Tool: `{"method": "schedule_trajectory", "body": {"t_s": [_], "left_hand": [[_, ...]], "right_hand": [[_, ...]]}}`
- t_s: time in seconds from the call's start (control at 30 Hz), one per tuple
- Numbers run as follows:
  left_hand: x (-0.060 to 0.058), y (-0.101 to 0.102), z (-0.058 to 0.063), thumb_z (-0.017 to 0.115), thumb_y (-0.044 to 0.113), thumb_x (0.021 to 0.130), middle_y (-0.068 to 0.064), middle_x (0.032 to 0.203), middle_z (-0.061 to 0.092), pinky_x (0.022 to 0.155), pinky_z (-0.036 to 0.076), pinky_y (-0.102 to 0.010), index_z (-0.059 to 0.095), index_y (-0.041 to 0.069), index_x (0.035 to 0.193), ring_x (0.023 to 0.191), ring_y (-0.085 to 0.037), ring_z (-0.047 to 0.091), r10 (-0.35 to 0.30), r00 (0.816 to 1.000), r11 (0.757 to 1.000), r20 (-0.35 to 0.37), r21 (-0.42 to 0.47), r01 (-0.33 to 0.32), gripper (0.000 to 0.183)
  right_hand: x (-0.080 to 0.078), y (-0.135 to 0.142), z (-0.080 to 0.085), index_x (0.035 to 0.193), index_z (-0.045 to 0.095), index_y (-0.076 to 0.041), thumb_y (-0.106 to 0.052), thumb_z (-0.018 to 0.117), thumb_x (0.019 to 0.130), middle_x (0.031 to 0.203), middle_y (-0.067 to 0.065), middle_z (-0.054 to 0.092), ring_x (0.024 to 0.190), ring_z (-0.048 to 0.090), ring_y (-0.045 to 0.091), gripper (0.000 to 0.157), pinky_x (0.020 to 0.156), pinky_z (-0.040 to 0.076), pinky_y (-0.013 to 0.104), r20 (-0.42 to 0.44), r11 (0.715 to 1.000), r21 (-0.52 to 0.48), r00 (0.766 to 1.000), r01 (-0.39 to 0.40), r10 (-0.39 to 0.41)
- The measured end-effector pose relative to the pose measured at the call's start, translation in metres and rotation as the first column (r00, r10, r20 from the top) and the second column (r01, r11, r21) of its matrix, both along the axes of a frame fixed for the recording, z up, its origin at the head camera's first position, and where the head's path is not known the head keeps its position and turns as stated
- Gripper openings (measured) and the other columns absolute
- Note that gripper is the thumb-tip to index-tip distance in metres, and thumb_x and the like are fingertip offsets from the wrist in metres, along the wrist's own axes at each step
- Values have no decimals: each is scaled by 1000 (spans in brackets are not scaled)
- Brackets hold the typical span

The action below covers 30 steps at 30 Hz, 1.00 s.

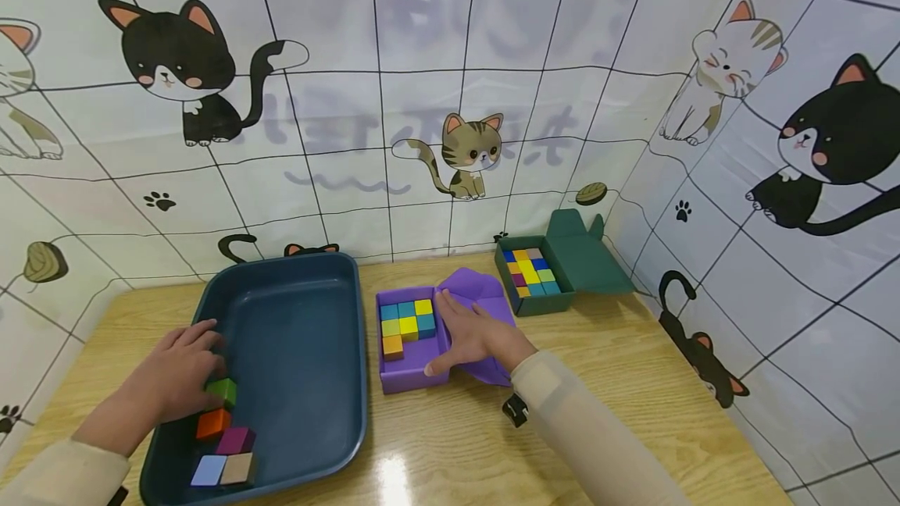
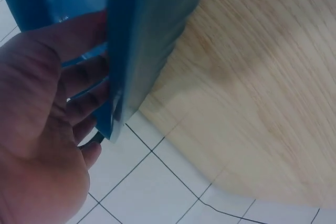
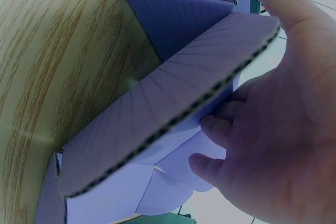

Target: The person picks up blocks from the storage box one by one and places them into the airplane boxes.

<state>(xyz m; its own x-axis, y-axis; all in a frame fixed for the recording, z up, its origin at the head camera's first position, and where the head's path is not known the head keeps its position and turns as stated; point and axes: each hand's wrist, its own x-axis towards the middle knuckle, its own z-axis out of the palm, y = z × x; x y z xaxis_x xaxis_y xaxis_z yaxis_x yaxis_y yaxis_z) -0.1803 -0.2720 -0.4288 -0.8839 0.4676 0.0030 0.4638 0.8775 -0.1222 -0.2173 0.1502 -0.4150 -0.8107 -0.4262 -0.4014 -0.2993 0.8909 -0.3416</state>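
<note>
My left hand (image 1: pixel 176 377) reaches over the left rim of the dark blue tray (image 1: pixel 302 358); its fingers are loosely bent. The green block (image 1: pixel 223 391) lies beside this hand, and its fingertips are partly hidden behind the tray wall in the left wrist view. My right hand (image 1: pixel 471 334) rests on the right side of the purple box (image 1: pixel 415 383), thumb and fingers spread, with the purple lid (image 1: pixel 485 291) folded back beneath it. Inside the box, teal and yellow blocks (image 1: pixel 408 328) fill the back, and an orange block (image 1: pixel 393 347) sits at the front left.
In the tray's near left are an orange-red block (image 1: pixel 213 424), a purple block (image 1: pixel 235 440), a light blue block (image 1: pixel 208 471) and a tan block (image 1: pixel 237 468). A green box (image 1: pixel 544 304) of coloured blocks stands at the back right. Cat-printed sheeting (image 1: pixel 337 115) surrounds the wooden table (image 1: pixel 450 455).
</note>
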Motion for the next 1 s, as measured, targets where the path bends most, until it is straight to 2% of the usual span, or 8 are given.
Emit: {"method": "schedule_trajectory", "body": {"t_s": [0.23, 0.4, 0.73, 1.0], "left_hand": [[-1, -8, -6, 85, 41, 50, -13, 103, 61, 100, 28, -61, 67, 21, 65, 121, -45, 37, -16, 1000, 1000, -22, -22, 15, 30], [-4, -8, -4, 85, 37, 51, -13, 103, 61, 100, 27, -61, 67, 19, 65, 122, -44, 35, -6, 1000, 1000, -20, 0, 6, 29], [-17, 6, 22, 81, 34, 57, -17, 107, 59, 100, 25, -58, 68, 17, 71, 124, -43, 32, -28, 993, 996, -113, 79, 37, 26], [-25, 34, 43, 76, 32, 64, -16, 111, 58, 103, 25, -58, 68, 15, 78, 127, -40, 30, -83, 986, 990, -148, 100, 98, 24]], "right_hand": [[-1, 0, 0, 147, -8, -10, -66, 65, 67, 155, 6, -8, 144, -3, 17, 122, 116, 2, 48, 2, 1000, 10, 1000, -4, 4], [0, 0, 0, 147, -8, -10, -65, 65, 68, 155, 6, -9, 144, -4, 17, 121, 116, 2, 48, 6, 1000, 12, 1000, -5, 5], [1, -1, 2, 147, -7, -10, -67, 66, 65, 155, 7, -7, 144, -2, 18, 123, 116, 4, 49, 5, 1000, -1, 1000, 2, -2], [0, -1, 0, 147, -7, -11, -68, 65, 65, 155, 7, -6, 144, -2, 18, 124, 116, 4, 49, 3, 1000, -3, 1000, 5, -5]]}}
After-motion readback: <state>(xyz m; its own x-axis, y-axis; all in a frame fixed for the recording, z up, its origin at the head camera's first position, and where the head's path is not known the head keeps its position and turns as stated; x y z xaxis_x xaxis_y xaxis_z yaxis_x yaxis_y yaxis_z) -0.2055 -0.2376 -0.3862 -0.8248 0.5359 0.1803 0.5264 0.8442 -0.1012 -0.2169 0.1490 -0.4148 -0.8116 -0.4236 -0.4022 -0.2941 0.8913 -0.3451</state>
